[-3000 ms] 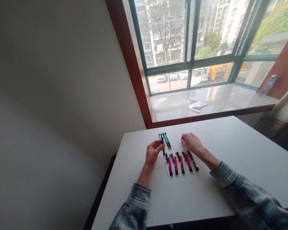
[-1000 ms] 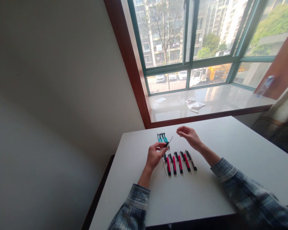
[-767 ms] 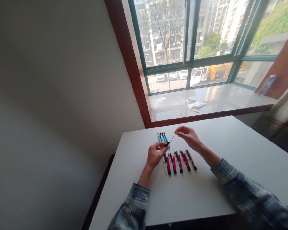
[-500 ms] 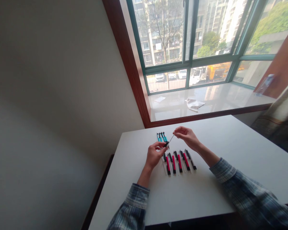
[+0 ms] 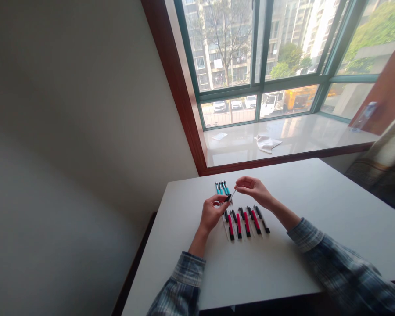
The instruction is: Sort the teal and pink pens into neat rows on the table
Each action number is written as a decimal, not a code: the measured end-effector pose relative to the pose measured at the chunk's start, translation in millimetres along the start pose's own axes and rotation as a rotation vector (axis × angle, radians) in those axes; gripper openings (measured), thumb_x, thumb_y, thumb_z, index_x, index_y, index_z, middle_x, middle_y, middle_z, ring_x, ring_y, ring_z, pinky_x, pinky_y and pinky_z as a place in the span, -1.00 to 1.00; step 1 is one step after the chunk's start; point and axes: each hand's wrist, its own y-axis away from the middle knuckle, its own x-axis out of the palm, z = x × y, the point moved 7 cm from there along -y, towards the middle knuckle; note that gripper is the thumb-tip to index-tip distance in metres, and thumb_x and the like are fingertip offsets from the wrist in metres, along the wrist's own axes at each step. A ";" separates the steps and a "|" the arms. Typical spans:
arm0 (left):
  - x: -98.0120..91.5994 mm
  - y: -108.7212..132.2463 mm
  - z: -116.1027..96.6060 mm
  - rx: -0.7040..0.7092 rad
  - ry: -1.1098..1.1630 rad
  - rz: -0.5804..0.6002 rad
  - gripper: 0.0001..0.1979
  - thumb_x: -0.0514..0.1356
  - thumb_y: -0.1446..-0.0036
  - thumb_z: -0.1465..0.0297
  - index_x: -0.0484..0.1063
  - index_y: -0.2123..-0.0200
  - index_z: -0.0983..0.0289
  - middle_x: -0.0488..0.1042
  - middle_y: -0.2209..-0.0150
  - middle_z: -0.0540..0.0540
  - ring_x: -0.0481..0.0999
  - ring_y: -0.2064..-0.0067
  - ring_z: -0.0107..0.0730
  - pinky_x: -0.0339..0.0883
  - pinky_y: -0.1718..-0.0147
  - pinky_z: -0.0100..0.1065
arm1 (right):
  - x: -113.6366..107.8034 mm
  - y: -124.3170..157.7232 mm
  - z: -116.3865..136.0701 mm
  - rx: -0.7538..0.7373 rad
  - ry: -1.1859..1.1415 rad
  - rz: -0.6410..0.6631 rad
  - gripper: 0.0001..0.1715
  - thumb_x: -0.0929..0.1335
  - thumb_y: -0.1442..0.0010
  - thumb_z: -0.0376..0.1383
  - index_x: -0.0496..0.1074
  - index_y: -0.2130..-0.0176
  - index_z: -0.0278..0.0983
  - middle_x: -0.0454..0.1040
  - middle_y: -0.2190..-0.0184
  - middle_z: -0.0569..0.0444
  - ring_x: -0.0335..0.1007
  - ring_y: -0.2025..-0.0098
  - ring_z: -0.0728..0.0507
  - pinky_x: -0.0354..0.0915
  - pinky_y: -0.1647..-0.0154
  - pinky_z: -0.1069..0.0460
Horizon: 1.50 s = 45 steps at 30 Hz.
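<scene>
Above the white table, my left hand (image 5: pixel 212 214) pinches a small black pen grip (image 5: pixel 228 198) between thumb and fingers. My right hand (image 5: pixel 255 191) is closed at its fingertips on a thin pen refill (image 5: pixel 234 192), whose lower end meets the black grip; how far it sits inside is too small to tell. Under and right of my left hand lie several red pen barrels (image 5: pixel 247 224) with black ends, with black grips (image 5: pixel 234 215) and thin refills beside them. Just beyond my left hand is a row of blue pens (image 5: pixel 221 188).
The white table (image 5: pixel 299 245) reaches up to the red-brown window frame (image 5: pixel 202 169). On the sill lie a white cloth (image 5: pixel 267 143) and a piece of paper (image 5: pixel 219 136). A clear bottle (image 5: pixel 364 116) stands at the sill's right end, near a curtain (image 5: pixel 370 162).
My right hand has moved slightly left and down toward my left hand, and less of the refill shows between them. My left hand has stayed in place.
</scene>
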 end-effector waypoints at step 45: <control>-21.2 1.3 4.1 0.095 -0.370 -0.222 -0.85 0.26 -0.18 0.36 0.61 0.20 0.16 0.62 0.19 0.07 0.53 0.08 -0.16 0.41 0.07 -0.13 | -16.9 -4.5 11.1 -0.129 0.267 0.051 -0.64 0.48 -0.18 -0.06 0.59 0.11 -0.24 0.61 0.13 -0.06 0.53 0.07 -0.23 0.49 0.08 -0.12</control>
